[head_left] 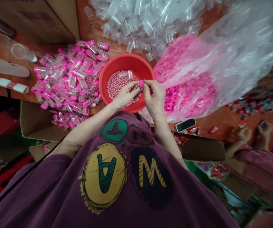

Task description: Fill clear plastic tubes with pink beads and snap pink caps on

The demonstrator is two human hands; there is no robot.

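Over the red bowl (127, 58), my left hand (127, 93) grips a small clear container of pink beads (137, 86), its pink cap (141, 83) facing right. The fingertips of my right hand (155, 96) are pinched together at that cap; whether they hold it or just touch it I cannot tell. In the bowl lie many pink beads (115, 85) and a clear empty container (130, 74). Left of the bowl is a heap of filled, pink-capped containers (72, 76). To its right, loose pink caps (191, 98) spread under and around a clear plastic bag (231, 53).
Clear empty containers (146, 22) are piled at the back. A cardboard box (53, 19) stands at back left, and a phone (185, 125) lies near the table's front edge. An open carton (36, 123) sits below the edge. At right, another person's hands (244, 134) work near small red items.
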